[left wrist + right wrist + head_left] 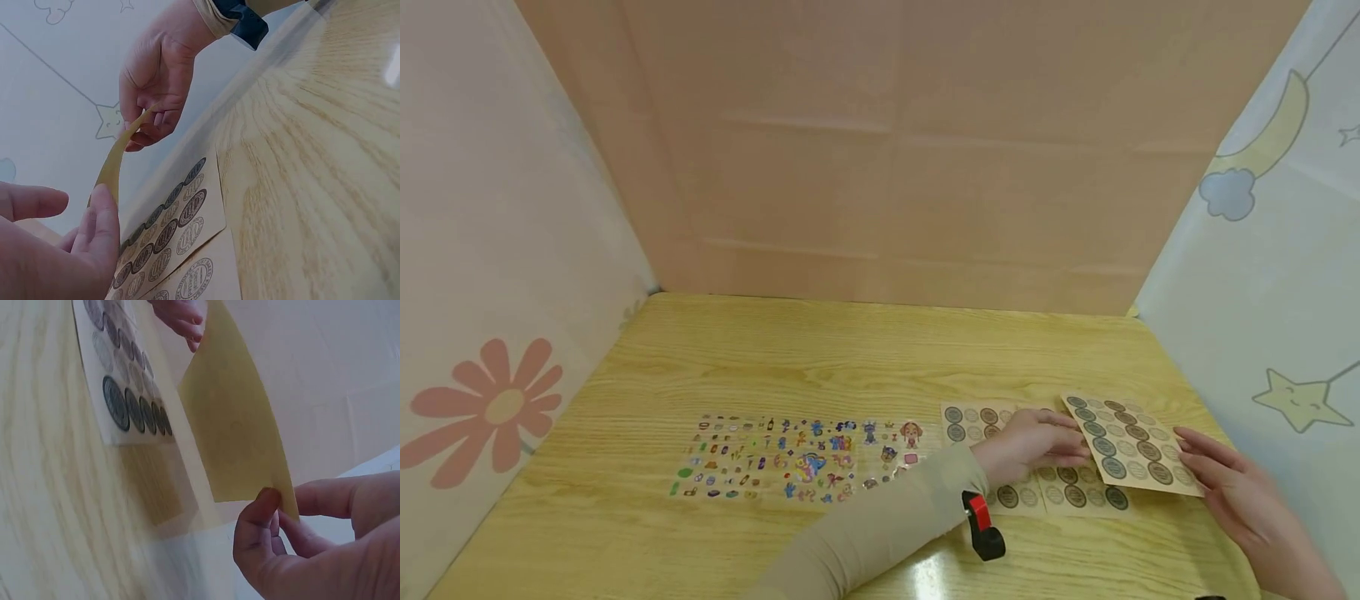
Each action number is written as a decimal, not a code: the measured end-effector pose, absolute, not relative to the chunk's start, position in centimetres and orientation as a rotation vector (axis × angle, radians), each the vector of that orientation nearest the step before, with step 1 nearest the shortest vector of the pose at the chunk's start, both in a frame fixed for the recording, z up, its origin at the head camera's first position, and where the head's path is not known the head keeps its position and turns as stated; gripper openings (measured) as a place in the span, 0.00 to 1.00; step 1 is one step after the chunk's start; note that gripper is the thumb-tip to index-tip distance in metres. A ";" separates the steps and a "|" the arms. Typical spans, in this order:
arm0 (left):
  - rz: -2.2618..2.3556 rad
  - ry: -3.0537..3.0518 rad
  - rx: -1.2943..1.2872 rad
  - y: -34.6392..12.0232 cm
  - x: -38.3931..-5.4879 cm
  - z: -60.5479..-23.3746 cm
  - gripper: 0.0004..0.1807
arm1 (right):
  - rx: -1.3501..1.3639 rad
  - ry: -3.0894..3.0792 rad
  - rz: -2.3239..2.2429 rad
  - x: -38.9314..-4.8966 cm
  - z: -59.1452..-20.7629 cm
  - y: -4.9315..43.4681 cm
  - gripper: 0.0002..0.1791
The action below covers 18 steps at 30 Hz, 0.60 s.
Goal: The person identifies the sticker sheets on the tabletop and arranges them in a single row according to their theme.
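A tan sheet of round label stickers [1123, 442] is raised at a tilt above the right part of the table. My right hand [1243, 492] pinches its near right corner between thumb and fingers, and in the right wrist view its plain back [234, 425] faces the camera. At the sheet's left edge is my left hand [1030, 446], fingers extended against it and thumb [37, 203] held apart. Beneath, similar label sheets [1075, 497] lie side by side flat on the table, partly hidden by the left hand and forearm.
Left of the label sheets, clear sticker sheets lie in a row: tiny items [730, 458], colourful ponies [816, 462] and cartoon dogs [889, 454], the last partly under the left sleeve [880, 525]. Printed wall sheets border the wooden table [850, 358] at the back and sides.
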<state>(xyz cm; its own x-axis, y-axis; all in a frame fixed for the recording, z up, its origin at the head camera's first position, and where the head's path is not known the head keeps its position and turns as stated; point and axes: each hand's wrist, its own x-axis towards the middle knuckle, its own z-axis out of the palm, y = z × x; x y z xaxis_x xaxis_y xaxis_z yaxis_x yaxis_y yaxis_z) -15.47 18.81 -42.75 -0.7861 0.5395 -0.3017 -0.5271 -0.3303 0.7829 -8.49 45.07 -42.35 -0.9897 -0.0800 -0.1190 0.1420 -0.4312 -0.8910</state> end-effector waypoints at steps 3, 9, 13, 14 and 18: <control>2.110 1.162 0.011 19.3 -15.4 -42.7 0.11 | 0.161 1.654 -2.558 -8.1 -42.6 45.6 0.27; 2.098 1.030 -0.017 19.9 -15.1 -42.6 0.18 | 0.188 1.635 -2.602 -7.6 -43.1 46.4 0.27; 2.108 0.982 -0.073 20.1 -14.8 -42.5 0.23 | 0.214 1.628 -2.609 -7.4 -43.5 46.9 0.26; 2.108 0.968 -0.086 20.1 -14.8 -42.5 0.24 | 0.220 1.627 -2.609 -7.4 -43.6 47.0 0.26; 2.101 0.909 -0.112 20.4 -14.8 -42.6 0.31 | 0.245 1.660 -2.584 -7.3 -44.0 47.5 0.26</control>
